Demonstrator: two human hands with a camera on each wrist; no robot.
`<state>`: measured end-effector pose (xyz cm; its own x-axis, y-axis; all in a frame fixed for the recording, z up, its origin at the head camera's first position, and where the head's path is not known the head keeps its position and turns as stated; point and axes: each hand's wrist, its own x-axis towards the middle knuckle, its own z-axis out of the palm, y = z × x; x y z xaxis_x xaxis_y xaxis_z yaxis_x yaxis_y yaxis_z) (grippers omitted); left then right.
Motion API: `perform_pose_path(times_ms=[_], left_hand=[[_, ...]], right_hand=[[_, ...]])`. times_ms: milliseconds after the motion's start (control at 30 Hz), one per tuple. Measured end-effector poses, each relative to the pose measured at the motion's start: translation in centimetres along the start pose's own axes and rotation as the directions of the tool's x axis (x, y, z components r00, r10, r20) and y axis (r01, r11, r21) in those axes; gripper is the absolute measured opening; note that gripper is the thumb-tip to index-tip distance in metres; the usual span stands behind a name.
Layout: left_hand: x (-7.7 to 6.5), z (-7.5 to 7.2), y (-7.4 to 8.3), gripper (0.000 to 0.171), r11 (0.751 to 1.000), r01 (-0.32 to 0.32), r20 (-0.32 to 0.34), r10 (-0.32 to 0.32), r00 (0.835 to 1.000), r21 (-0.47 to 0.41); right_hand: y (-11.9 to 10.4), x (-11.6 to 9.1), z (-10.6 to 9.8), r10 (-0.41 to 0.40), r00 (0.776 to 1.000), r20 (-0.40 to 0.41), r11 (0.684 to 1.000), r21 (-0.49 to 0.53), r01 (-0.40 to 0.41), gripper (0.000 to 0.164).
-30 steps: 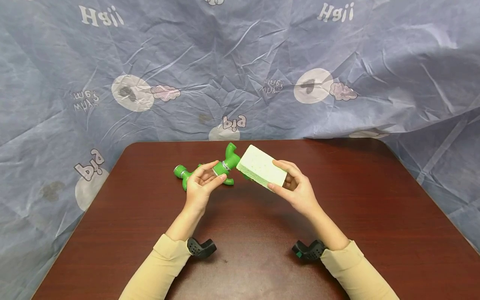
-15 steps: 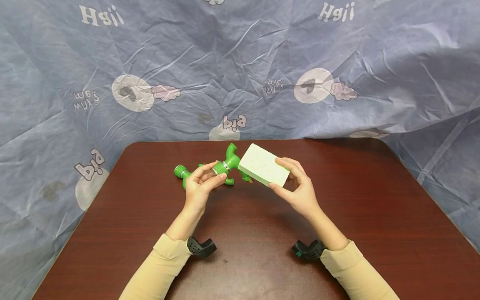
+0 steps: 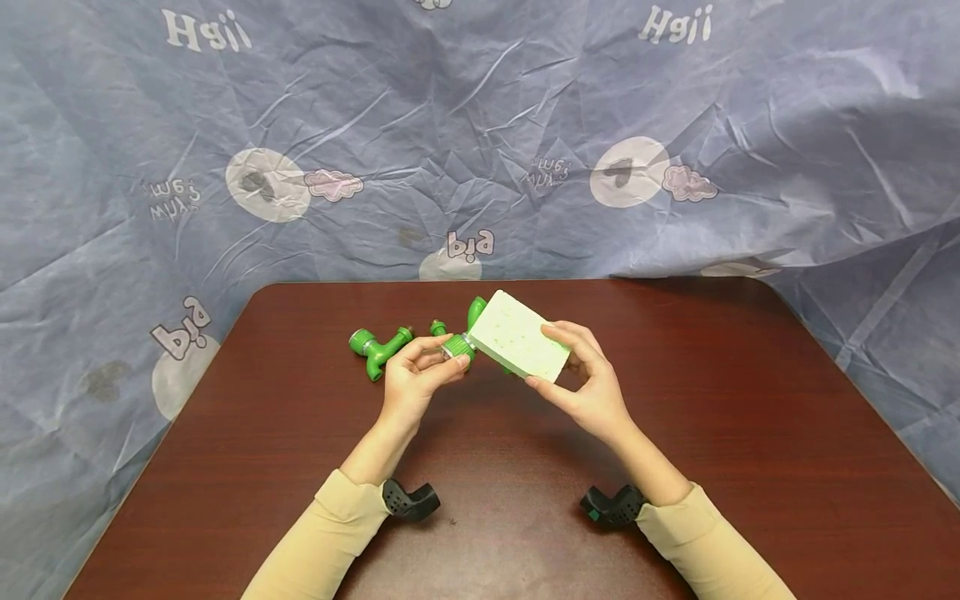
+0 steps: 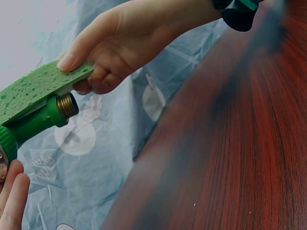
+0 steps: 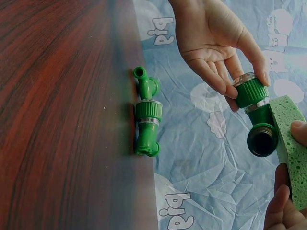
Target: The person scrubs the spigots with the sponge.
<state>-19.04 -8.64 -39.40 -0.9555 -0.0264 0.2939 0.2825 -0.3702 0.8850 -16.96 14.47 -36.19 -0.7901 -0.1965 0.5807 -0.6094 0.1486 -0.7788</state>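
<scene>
My left hand (image 3: pixel 412 383) pinches the ribbed knob of a green plastic tap (image 3: pixel 459 350) between thumb and fingers, up above the table. In my right hand (image 3: pixel 596 387) is a pale green sponge (image 3: pixel 517 333), gripped by its near end and tilted. The sponge lies along the tap and hides much of its body in the head view. A brass-coloured threaded end of the tap (image 4: pixel 67 105) pokes out below the sponge in the left wrist view. In the right wrist view the tap's dark round opening (image 5: pixel 263 140) shows beside the sponge.
A Y-shaped green tap (image 3: pixel 378 354) lies on the brown table (image 3: pixel 487 517), left of my left hand. Another green threaded end (image 3: pixel 438 327) shows just behind that hand. A blue-grey printed cloth (image 3: pixel 480 150) hangs behind the table's far edge.
My left hand has moved slightly right and down with the tap, which now sits further behind the sponge. My right hand has shifted slightly left. More of the lying tap shows.
</scene>
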Motion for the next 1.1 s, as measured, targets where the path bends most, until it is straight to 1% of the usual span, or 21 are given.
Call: perform_pose_path(times_ms=[67, 100, 200, 300, 333, 400, 467, 533, 600, 633, 667, 733, 800, 867, 900, 1000, 1067, 1100], left_hand=[[0.0, 0.0, -0.1, 0.036, 1.000, -0.022, -0.015, 0.022, 1.000, 0.010], [0.3, -0.4, -1.1, 0.035, 0.999, -0.047, -0.012, 0.047, 0.999, -0.005], [0.3, -0.5, -1.1, 0.034, 0.997, -0.079, -0.040, 0.078, 0.996, -0.005], [0.4, -0.6, -0.9, 0.034, 0.997, -0.077, -0.078, 0.075, 0.994, -0.024], [0.2, -0.1, 0.2, 0.034, 0.998, -0.056, -0.106, 0.055, 0.993, -0.011], [0.3, -0.1, 0.4, 0.033, 0.999, -0.038, -0.134, 0.036, 0.990, -0.018], [0.3, -0.1, 0.6, 0.032, 0.999, -0.034, -0.149, 0.029, 0.988, -0.025], [0.4, -0.1, 0.6, 0.032, 0.999, -0.044, -0.154, 0.041, 0.987, -0.021], [0.4, -0.3, 0.5, 0.032, 0.997, -0.079, -0.154, 0.076, 0.985, -0.015], [0.5, -0.3, 0.3, 0.033, 0.995, -0.098, -0.155, 0.095, 0.983, -0.012], [0.9, -0.9, -0.7, 0.033, 0.992, -0.125, -0.145, 0.119, 0.982, -0.031], [1.3, -1.5, -1.5, 0.034, 0.987, -0.159, -0.145, 0.153, 0.978, -0.033], [1.8, -2.3, -2.7, 0.035, 0.983, -0.176, -0.147, 0.168, 0.975, -0.042], [2.2, -3.1, -3.8, 0.036, 0.983, -0.180, -0.146, 0.171, 0.974, -0.048], [2.1, -3.0, -3.3, 0.036, 0.986, -0.165, -0.161, 0.157, 0.974, -0.034], [2.6, -3.7, -4.3, 0.035, 0.986, -0.167, -0.160, 0.162, 0.974, -0.018], [2.4, -3.4, -3.9, 0.034, 0.987, -0.161, -0.168, 0.158, 0.973, -0.006], [2.2, -3.1, -3.3, 0.034, 0.987, -0.158, -0.175, 0.156, 0.972, 0.001]], right_hand=[[-0.5, 0.1, 0.0, 0.008, 1.000, 0.009, 1.000, -0.022, -0.008, 0.060], [-0.6, 0.1, 0.0, 0.014, 1.000, 0.014, 0.999, -0.030, -0.013, 0.060], [-0.9, 0.2, -0.1, 0.011, 1.000, 0.026, 0.999, -0.052, -0.010, 0.058], [-1.0, 0.2, -0.1, 0.006, 0.999, 0.038, 0.998, -0.059, -0.003, 0.058], [-1.0, 0.2, -0.2, 0.003, 0.999, 0.043, 0.998, -0.063, -0.001, 0.057], [-1.1, 0.3, -0.2, 0.000, 0.999, 0.052, 0.997, -0.073, 0.004, 0.057], [-1.1, 0.3, -0.3, 0.003, 0.998, 0.055, 0.996, -0.088, 0.001, 0.057], [-1.2, 0.4, -0.5, 0.014, 0.999, 0.050, 0.995, -0.104, -0.008, 0.057], [-1.2, 0.4, -0.6, 0.029, 0.999, 0.037, 0.993, -0.119, -0.024, 0.057], [-1.2, 0.5, -0.7, 0.035, 0.999, 0.028, 0.992, -0.125, -0.032, 0.057], [-1.2, 0.5, -0.8, 0.045, 0.999, 0.016, 0.990, -0.131, -0.042, 0.057], [-1.1, 0.6, -0.9, 0.063, 0.998, -0.012, 0.988, -0.141, -0.064, 0.057], [-1.1, 0.7, -1.0, 0.080, 0.995, -0.054, 0.984, -0.155, -0.087, 0.057], [-1.1, 0.7, -1.1, 0.092, 0.991, -0.101, 0.982, -0.158, -0.107, 0.056], [-1.0, 0.7, -1.1, 0.093, 0.988, -0.123, 0.981, -0.157, -0.112, 0.056], [-1.0, 0.7, -1.2, 0.080, 0.984, -0.159, 0.984, -0.144, -0.103, 0.055], [-1.0, 0.7, -1.2, 0.061, 0.987, -0.148, 0.989, -0.122, -0.080, 0.055], [-1.0, 0.7, -1.2, 0.051, 0.990, -0.132, 0.991, -0.117, -0.067, 0.056]])
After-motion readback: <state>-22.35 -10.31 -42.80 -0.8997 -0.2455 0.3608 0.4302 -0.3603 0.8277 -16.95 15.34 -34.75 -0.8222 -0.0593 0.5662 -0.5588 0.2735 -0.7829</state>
